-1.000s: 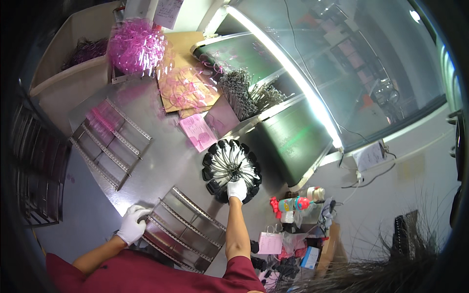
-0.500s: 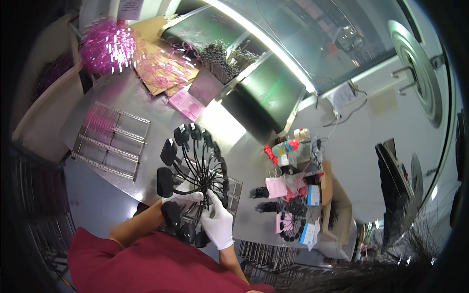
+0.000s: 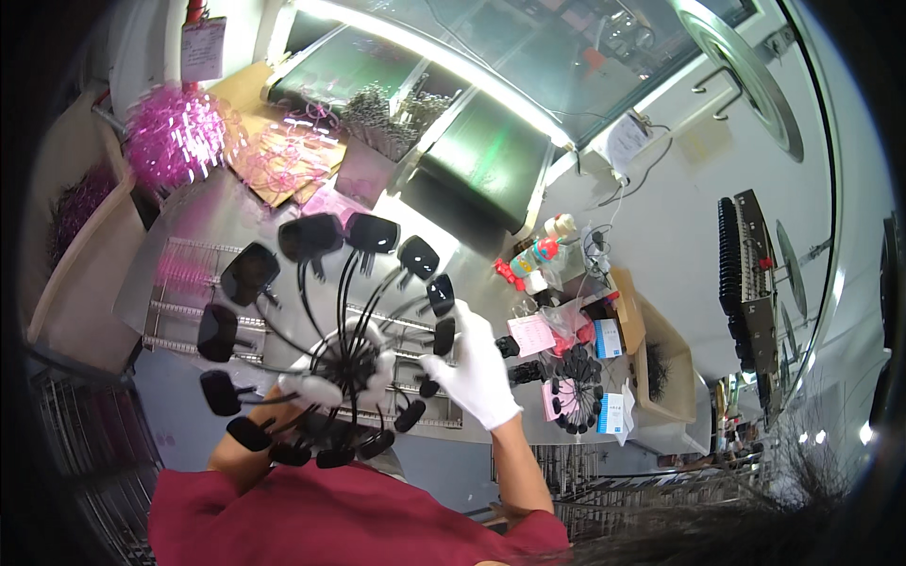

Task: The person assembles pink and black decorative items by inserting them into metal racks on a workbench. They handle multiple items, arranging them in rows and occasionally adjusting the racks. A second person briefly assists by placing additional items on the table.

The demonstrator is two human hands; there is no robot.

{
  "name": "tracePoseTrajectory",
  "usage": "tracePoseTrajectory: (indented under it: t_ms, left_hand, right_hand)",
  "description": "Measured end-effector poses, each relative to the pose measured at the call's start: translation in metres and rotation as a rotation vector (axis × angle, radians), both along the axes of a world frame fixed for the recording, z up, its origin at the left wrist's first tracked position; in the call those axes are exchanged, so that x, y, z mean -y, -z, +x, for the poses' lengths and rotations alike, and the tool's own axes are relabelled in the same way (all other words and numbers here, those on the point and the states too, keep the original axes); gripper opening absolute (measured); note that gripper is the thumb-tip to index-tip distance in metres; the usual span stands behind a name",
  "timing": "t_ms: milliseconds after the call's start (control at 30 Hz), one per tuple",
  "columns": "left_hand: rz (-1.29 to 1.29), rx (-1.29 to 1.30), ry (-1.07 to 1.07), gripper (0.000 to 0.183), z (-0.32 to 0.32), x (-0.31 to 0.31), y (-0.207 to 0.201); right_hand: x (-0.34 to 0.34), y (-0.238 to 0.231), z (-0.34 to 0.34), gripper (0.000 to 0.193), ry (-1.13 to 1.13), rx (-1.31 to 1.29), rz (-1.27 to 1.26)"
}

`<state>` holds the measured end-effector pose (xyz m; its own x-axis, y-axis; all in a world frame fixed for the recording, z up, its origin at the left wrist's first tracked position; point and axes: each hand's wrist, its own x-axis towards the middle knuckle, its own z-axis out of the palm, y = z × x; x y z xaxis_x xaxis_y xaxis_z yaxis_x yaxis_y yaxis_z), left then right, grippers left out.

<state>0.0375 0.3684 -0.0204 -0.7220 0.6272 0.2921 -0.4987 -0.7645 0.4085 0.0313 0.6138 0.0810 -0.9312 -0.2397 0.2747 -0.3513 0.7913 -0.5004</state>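
Observation:
My gloved left hand (image 3: 316, 385) is closed round the gathered stems of a bundle of black pads on thin stems (image 3: 347, 363). The stems fan out in a ring above the near side of the bench, and each ends in a glossy, rounded-rectangular black pad. At the bundle's right side is my gloved right hand (image 3: 475, 370), thumb and fingers apart. One pad lies between its thumb and forefinger; whether they touch it I cannot tell. A metal wire rack (image 3: 184, 316) lies on the bench behind the bundle, partly hidden by it.
Pink shiny strands (image 3: 179, 137) heap at the far left. A container of thin metal pieces (image 3: 373, 160) stands beside a green conveyor belt (image 3: 491, 156). To the right are another black pad ring (image 3: 574, 394), blue-and-white boxes (image 3: 609, 337), a bottle (image 3: 535, 255) and a beige bin (image 3: 665, 377).
The bundle has been raised closer to the camera, its pads spread in a wider ring. My right hand has moved from the gathered stems out to the ring's right side, its fingers spreading.

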Motion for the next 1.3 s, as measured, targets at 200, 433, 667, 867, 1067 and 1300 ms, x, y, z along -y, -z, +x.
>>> tracePoseTrajectory:
  t_ms: [200,433,667,867,1067,1300]
  left_hand:
    - [-0.837,-1.383,0.071,0.101,-0.030,0.044,-0.001]
    - [-0.475,-0.064,0.066,0.076,0.016,-0.042,0.006]
    - [-1.211,-1.251,0.243,0.095,-0.041,-0.075,-0.014]
    - [-1.038,-0.728,0.135,0.083,-0.024,-0.066,-0.002]
    - [-1.113,-0.378,-0.032,0.096,0.003,-0.059,-0.004]
    - [-0.697,-0.356,0.122,0.060,0.005,-0.048,-0.047]
  right_hand:
    - [-0.069,0.084,-0.014,0.029,-0.570,0.885,0.368]
    - [-0.090,0.036,-0.026,0.052,-0.236,-0.083,-0.055]
    - [-0.214,0.092,-0.046,0.023,-0.515,0.754,0.556]
    - [-0.334,0.197,-0.123,0.041,-0.332,0.347,0.678]
    - [-0.304,0.202,-0.124,0.064,-0.208,0.452,0.772]
    - [-0.124,0.043,-0.060,0.075,-0.513,-0.251,-0.049]
